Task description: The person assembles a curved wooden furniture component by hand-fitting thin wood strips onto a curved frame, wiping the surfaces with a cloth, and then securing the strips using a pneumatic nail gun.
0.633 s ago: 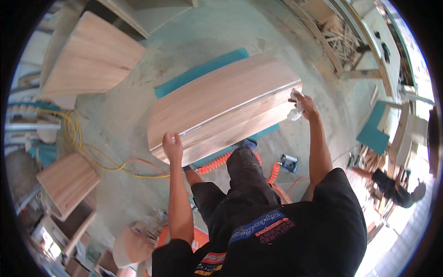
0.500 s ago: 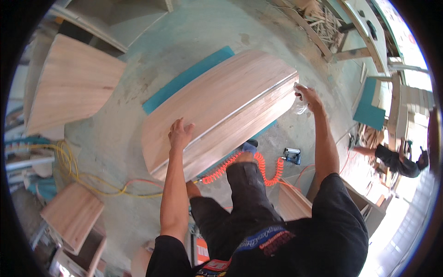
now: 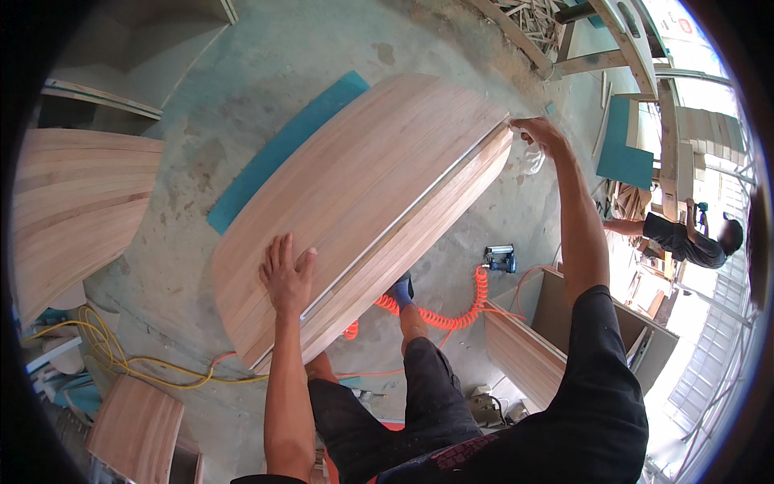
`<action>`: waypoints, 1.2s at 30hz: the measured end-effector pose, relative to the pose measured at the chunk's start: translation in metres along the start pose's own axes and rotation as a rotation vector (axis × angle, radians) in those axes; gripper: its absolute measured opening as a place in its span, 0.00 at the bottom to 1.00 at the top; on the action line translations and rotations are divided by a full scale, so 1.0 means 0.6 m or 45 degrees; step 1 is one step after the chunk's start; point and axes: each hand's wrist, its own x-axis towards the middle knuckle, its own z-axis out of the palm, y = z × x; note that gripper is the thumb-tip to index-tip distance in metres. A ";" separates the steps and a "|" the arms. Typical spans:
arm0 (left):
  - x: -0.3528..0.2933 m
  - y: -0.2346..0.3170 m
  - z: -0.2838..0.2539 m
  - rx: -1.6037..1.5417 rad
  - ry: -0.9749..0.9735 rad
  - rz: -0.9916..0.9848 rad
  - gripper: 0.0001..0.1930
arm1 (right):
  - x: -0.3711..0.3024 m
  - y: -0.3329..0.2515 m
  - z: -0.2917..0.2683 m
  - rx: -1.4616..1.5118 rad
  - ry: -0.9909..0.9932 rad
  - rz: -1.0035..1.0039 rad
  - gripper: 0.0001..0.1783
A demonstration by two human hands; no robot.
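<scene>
A long curved wooden cabinet piece (image 3: 363,185) lies in front of me, made of pale strips, with a thin whitish strip (image 3: 411,214) running along its near long edge. On its top face, near the left end, my left hand (image 3: 289,278) rests flat with fingers spread, holding nothing. At the far right corner is my right hand (image 3: 542,135), its fingers bent together against the end of the strip. Crumpled translucent plastic (image 3: 533,158) hangs from that hand. The fingertips are partly hidden, so their exact grip is hard to see.
A teal sheet (image 3: 282,153) lies under the piece. A nail gun (image 3: 500,258) with a coiled orange hose (image 3: 459,321) is on the floor to the right. Wooden cabinet parts (image 3: 85,210) stand left, yellow hose (image 3: 109,351) below them. Another person (image 3: 685,242) is at far right.
My left hand has come down from a raised, curled pose to lie flat on the wood. My right hand stays by the far right corner with the plastic. The view has shifted.
</scene>
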 end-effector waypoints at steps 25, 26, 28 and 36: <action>0.000 0.017 -0.001 -0.092 0.015 -0.007 0.36 | 0.014 0.012 0.037 0.044 -0.019 0.065 0.21; -0.001 0.016 -0.002 -0.102 0.020 -0.022 0.36 | -0.020 -0.002 0.057 0.115 -0.035 0.066 0.21; 0.000 0.020 0.000 -0.113 0.019 -0.025 0.37 | -0.060 -0.001 0.092 0.156 -0.046 0.113 0.19; -0.001 0.014 0.001 -0.122 0.037 -0.015 0.37 | -0.174 -0.033 0.174 0.278 -0.054 0.149 0.15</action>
